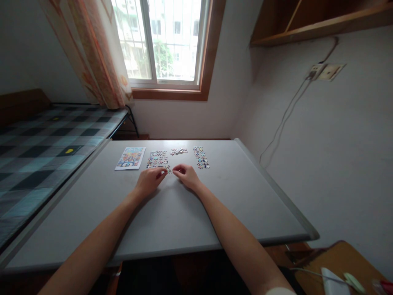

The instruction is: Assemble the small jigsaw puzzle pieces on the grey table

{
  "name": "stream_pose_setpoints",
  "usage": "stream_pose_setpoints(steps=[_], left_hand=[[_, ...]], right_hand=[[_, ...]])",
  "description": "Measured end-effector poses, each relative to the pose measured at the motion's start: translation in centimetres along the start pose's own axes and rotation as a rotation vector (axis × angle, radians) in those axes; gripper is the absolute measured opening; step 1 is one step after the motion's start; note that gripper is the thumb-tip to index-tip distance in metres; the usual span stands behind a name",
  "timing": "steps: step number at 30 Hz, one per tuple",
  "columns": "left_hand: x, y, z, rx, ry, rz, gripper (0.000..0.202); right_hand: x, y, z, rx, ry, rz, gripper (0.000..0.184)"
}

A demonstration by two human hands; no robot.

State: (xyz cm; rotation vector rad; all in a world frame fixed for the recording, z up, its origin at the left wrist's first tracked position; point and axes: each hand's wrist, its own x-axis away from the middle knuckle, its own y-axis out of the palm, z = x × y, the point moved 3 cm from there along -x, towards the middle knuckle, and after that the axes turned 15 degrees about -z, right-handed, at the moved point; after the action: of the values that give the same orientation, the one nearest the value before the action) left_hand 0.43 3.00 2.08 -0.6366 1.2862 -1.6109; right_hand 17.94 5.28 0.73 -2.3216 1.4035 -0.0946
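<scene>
Both my hands rest on a grey table point(172, 217), close together near its far middle. My left hand point(150, 179) has its fingers curled, its fingertips at the near edge of a joined patch of jigsaw pieces point(157, 159). My right hand point(186, 174) is pinched, fingertips pointing left toward the left hand; whatever lies between them is too small to name. A small loose cluster of pieces point(178, 151) lies beyond the hands, and a strip of pieces point(201, 157) lies to the right. A printed picture card point(130, 158) lies left of the pieces.
A bed with a checked cover point(37, 147) adjoins the table's left side. A window point(162, 41) with a curtain point(98, 53) is ahead. A white wall with a cable point(285, 119) runs along the right. A wooden stool with small items point(337, 266) stands at the lower right.
</scene>
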Motion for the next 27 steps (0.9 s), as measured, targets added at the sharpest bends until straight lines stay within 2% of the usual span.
stream_pose_setpoints(steps=[5,16,23,27], left_hand=[[0.04,-0.25,0.06,0.002,-0.026,0.016,0.028],[0.14,-0.09,0.39,0.039,0.062,-0.024,0.021],[0.22,-0.26,0.46,0.063,-0.015,-0.012,0.025],[0.18,-0.13,0.67,0.108,0.019,-0.059,0.035]], right_hand=[[0.08,-0.01,-0.02,0.036,0.001,0.001,0.017],[0.05,0.15,0.01,0.054,-0.004,-0.034,0.018],[0.01,0.22,0.11,0.040,-0.017,-0.044,0.020],[0.07,0.22,-0.03,0.040,-0.022,-0.057,0.021]])
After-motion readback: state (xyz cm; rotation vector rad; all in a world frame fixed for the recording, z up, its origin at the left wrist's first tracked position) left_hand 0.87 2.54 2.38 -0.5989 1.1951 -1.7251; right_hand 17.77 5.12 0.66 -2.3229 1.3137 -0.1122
